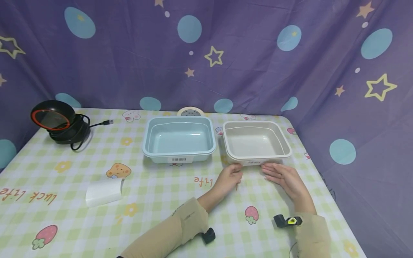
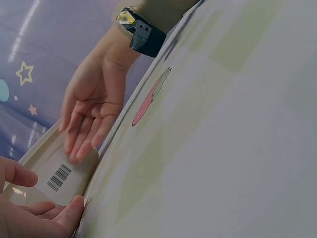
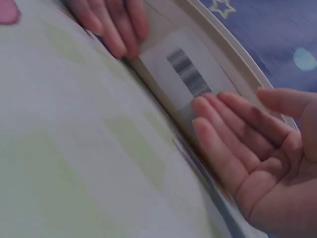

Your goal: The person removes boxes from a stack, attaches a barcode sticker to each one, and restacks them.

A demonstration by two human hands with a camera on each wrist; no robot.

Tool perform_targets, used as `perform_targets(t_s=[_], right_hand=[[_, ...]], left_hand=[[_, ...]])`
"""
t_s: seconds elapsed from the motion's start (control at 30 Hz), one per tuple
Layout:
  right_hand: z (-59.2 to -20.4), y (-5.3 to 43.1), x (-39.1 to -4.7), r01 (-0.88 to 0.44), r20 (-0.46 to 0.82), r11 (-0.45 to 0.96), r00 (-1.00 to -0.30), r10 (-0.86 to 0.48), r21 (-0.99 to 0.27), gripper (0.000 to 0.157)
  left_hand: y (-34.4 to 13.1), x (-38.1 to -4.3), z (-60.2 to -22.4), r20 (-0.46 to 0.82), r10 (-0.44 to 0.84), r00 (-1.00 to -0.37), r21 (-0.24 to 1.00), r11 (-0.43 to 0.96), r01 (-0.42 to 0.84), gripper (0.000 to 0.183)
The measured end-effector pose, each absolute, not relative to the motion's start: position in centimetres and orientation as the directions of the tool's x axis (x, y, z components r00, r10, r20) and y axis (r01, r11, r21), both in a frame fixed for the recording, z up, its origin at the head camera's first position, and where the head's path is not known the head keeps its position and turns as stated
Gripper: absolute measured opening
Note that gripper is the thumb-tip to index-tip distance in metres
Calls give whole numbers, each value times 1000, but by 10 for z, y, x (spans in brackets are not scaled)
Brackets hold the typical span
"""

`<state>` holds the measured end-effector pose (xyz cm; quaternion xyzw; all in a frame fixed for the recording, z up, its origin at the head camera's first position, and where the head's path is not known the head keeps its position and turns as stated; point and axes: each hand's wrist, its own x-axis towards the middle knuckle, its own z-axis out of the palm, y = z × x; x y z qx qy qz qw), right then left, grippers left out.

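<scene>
An off-white plastic basin (image 1: 256, 141) stands at the right of the table, with a barcode label (image 2: 58, 177) on its front wall. My left hand (image 1: 228, 179) is at the basin's front left corner, its fingers loosely bent near the lower edge; I see nothing held in it. At the front right, my right hand (image 1: 285, 178) has its fingers extended, palm turned inward, with fingertips beside the label in the right wrist view. Whether those fingertips touch the wall, I cannot tell. A light blue basin (image 1: 179, 139) sits left of the off-white one, also bearing a barcode label.
A black device with an orange-red ring (image 1: 55, 120) and a USB cable (image 1: 104, 123) stands at the far left. A curved white sheet (image 1: 104, 192) lies at front left. Behind the blue basin, a round-topped object with a grey dial (image 1: 190, 112) shows partly. Purple curtain (image 1: 245, 43) hangs behind.
</scene>
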<state>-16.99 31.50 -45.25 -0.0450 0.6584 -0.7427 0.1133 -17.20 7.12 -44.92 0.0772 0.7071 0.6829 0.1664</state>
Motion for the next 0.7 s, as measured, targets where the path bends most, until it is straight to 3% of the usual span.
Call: perform_targets(t_s=[0.33, 0.7], right_hand=[[-453, 273, -174, 13, 37, -143, -938, -343, -990, 33], [-455, 280, -173, -28, 85, -196, -953, -290, -980, 33]], left_hand=[[73, -172, -452, -128, 335, -933, 992, 51, -118, 41], [73, -173, -453, -117, 336, -935, 993, 48, -107, 38]])
